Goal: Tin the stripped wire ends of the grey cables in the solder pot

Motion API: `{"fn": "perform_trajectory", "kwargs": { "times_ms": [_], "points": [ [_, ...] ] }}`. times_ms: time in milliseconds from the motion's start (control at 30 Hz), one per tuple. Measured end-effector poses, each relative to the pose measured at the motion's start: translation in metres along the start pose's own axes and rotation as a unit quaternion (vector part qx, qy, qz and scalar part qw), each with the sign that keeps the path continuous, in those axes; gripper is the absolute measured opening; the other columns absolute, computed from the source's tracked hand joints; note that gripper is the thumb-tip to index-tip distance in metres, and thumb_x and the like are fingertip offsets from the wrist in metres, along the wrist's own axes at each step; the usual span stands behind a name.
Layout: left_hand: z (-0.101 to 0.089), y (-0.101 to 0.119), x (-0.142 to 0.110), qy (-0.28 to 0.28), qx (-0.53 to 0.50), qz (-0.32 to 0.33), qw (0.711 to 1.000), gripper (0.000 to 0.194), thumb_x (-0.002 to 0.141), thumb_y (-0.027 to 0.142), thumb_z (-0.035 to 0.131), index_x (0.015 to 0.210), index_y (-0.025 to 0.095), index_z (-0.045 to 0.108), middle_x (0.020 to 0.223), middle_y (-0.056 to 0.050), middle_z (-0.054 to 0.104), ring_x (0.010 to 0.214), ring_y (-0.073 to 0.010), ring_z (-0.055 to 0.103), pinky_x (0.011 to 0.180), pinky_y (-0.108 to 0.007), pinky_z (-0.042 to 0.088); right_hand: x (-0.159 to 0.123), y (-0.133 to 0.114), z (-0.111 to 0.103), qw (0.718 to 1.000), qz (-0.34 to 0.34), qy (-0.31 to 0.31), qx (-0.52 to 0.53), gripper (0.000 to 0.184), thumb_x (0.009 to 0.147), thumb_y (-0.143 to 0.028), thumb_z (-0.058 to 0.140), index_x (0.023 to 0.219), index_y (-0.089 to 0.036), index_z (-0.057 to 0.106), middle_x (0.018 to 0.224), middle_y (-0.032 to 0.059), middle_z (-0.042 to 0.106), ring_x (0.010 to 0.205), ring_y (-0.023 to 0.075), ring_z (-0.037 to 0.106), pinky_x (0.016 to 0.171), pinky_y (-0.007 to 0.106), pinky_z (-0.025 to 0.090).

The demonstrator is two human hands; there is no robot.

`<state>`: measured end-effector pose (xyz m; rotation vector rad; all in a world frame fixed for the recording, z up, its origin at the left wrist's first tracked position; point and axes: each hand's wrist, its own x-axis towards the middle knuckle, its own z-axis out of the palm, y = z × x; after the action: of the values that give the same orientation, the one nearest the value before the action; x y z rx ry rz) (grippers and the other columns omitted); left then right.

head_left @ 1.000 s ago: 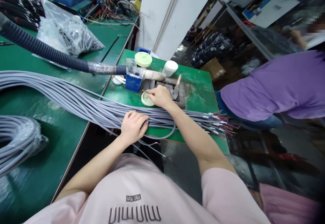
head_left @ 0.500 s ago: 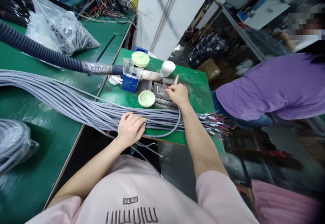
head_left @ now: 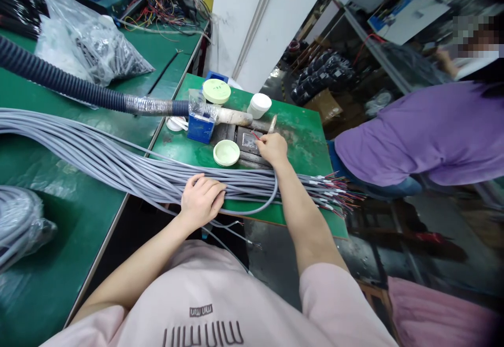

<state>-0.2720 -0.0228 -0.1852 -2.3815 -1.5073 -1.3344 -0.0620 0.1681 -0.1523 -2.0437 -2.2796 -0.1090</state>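
My right hand [head_left: 274,147] is closed on the end of a grey cable, pinching it so that thin red wires [head_left: 255,136] stick out past the fingertips. Those wire tips are over a small square pot of shiny metal [head_left: 249,140] set in a dark block. From that hand the cable loops down [head_left: 271,197] and back left. My left hand [head_left: 202,197] lies curled over a thick bundle of grey cables [head_left: 129,166], fingers together; its fingertips are partly hidden. The bundle's stripped ends [head_left: 338,195] fan out at the table's right edge. An open pale-green dish [head_left: 226,153] stands left of the pot.
A ribbed black hose [head_left: 79,84] ends in a pale nozzle [head_left: 232,116] near the pot, by a blue box [head_left: 200,127]. Behind are a white tub [head_left: 260,105] and a pale-green lid [head_left: 216,91]. A person in purple [head_left: 409,132] is at the right.
My right hand has lowered slightly and moved a little left, bringing the red wire tips closer to the metal pot. My left hand stays on the bundle.
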Motion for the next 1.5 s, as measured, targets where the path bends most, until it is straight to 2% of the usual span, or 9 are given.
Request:
{"fn": "perform_trajectory", "kwargs": {
  "times_ms": [533, 700, 800, 1000, 1100, 1200, 1267, 1367, 1500],
  "points": [
    [0.001, 0.0, 0.0, 0.006, 0.005, 0.005, 1.0, 0.012, 0.087, 0.018, 0.056, 0.096, 0.02, 0.063, 0.09, 0.0, 0.074, 0.083, -0.015, 0.066, 0.098, -0.038, 0.038, -0.001, -0.002, 0.001, 1.0, 0.003, -0.004, -0.001, 0.031, 0.085, -0.033, 0.051, 0.091, -0.017, 0.077, 0.091, 0.0122, 0.074, 0.09, 0.024, 0.064, 0.074, 0.03, 0.042],
    [0.001, -0.001, -0.001, 0.006, 0.006, -0.003, 1.0, 0.013, 0.087, 0.019, 0.055, 0.096, 0.021, 0.064, 0.09, -0.001, 0.074, 0.084, -0.0153, 0.066, 0.098, -0.038, 0.038, -0.012, -0.003, -0.017, 0.995, 0.007, 0.026, 0.095, 0.028, 0.08, -0.033, 0.055, 0.073, -0.016, 0.075, 0.07, 0.0074, 0.07, 0.072, 0.0205, 0.061, 0.065, 0.029, 0.039],
    [0.001, -0.001, -0.001, 0.009, -0.004, -0.008, 1.0, 0.014, 0.087, 0.019, 0.056, 0.097, 0.021, 0.065, 0.091, -0.001, 0.074, 0.084, -0.0159, 0.066, 0.098, -0.039, 0.038, -0.039, -0.009, -0.034, 0.967, -0.026, 0.058, 0.246, 0.029, 0.077, -0.034, 0.056, 0.056, -0.016, 0.067, 0.054, 0.0023, 0.06, 0.06, 0.0164, 0.055, 0.061, 0.028, 0.038],
    [-0.004, 0.002, 0.004, 0.009, -0.104, -0.073, 0.992, 0.013, 0.087, 0.025, 0.059, 0.096, 0.021, 0.068, 0.091, -0.004, 0.074, 0.088, -0.0184, 0.064, 0.093, -0.04, 0.043, -0.115, -0.034, -0.063, 0.846, -0.041, 0.067, 0.528, 0.026, 0.073, -0.034, 0.065, 0.051, -0.019, 0.062, 0.053, -0.0013, 0.058, 0.059, 0.0151, 0.053, 0.064, 0.029, 0.041],
    [-0.005, 0.011, 0.007, 0.026, -0.296, -0.16, 0.941, 0.019, 0.084, 0.031, 0.066, 0.097, 0.019, 0.068, 0.091, -0.006, 0.072, 0.089, -0.019, 0.064, 0.086, -0.036, 0.048, -0.141, -0.048, -0.068, 0.797, -0.058, 0.03, 0.6, 0.026, 0.074, -0.031, 0.066, 0.05, -0.02, 0.061, 0.054, -0.0016, 0.057, 0.06, 0.0141, 0.052, 0.064, 0.029, 0.04],
    [0.0, 0.021, 0.011, 0.039, -0.511, -0.237, 0.825, 0.03, 0.076, 0.038, 0.074, 0.096, 0.017, 0.068, 0.09, -0.006, 0.07, 0.084, -0.0179, 0.066, 0.08, -0.033, 0.052, -0.156, -0.059, -0.067, 0.768, -0.072, -0.001, 0.636, 0.027, 0.075, -0.03, 0.067, 0.05, -0.019, 0.061, 0.052, -0.0025, 0.053, 0.057, 0.0123, 0.048, 0.062, 0.028, 0.038],
    [0.005, 0.028, 0.015, 0.062, -0.582, -0.26, 0.768, 0.029, 0.071, 0.039, 0.078, 0.089, 0.017, 0.069, 0.084, -0.004, 0.069, 0.078, -0.0155, 0.065, 0.075, -0.03, 0.052, -0.16, -0.064, -0.064, 0.76, -0.081, -0.012, 0.645, 0.029, 0.076, -0.03, 0.066, 0.05, -0.019, 0.06, 0.052, -0.0026, 0.052, 0.057, 0.0118, 0.046, 0.062, 0.028, 0.038],
    [0.011, 0.033, 0.02, 0.112, -0.591, -0.273, 0.751, 0.026, 0.068, 0.039, 0.08, 0.075, 0.016, 0.069, 0.075, -0.001, 0.064, 0.072, -0.0124, 0.06, 0.068, -0.026, 0.049, -0.161, -0.067, -0.059, 0.755, -0.083, -0.014, 0.65, 0.032, 0.077, -0.033, 0.066, 0.049, -0.018, 0.058, 0.054, -0.002, 0.053, 0.057, 0.0119, 0.046, 0.061, 0.027, 0.038],
    [0.008, 0.033, 0.023, 0.155, -0.536, -0.268, 0.785, 0.025, 0.075, 0.04, 0.074, 0.075, 0.016, 0.067, 0.076, -0.002, 0.062, 0.074, -0.0136, 0.06, 0.069, -0.027, 0.05, -0.165, -0.066, -0.055, 0.737, -0.083, -0.06, 0.668, 0.016, 0.077, -0.034, 0.066, 0.07, -0.02, 0.067, 0.057, -0.0022, 0.056, 0.055, 0.0127, 0.05, 0.059, 0.027, 0.041]
  ]
}}
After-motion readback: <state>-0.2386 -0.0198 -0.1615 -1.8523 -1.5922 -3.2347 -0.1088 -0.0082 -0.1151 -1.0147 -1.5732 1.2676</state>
